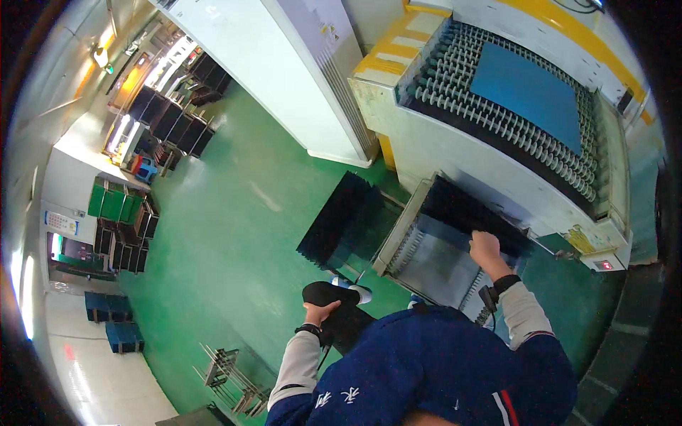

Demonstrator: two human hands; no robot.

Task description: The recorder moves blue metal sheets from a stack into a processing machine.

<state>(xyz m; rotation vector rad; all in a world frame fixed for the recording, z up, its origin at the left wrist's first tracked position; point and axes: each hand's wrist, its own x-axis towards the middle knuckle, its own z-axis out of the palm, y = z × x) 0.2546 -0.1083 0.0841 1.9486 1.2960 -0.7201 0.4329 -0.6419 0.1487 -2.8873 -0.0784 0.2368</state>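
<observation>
My left hand [321,312] lies on my black-trousered knee with its fingers stretched out and nothing in them. My right hand [485,250] is closed above the right side of a metal-framed rack [403,226] with comb-like toothed edges. Whatever its fingers grip, perhaps the edge of a thin sheet, cannot be made out. Inside the rack, a row of dark panels [458,201] stands at the far side, and a grey, sheet-like surface [440,259] shows nearer me. To the left, another rack of upright dark panels [337,216] stands on the green floor.
Ahead, a roller conveyor machine [440,145] carries a flat blue panel [526,92] on its rollers. A tall white cabinet [284,78] stands left of it. A metal rack frame [231,380] is at lower left. Green crates [115,201] and several stacked dark racks line the left side.
</observation>
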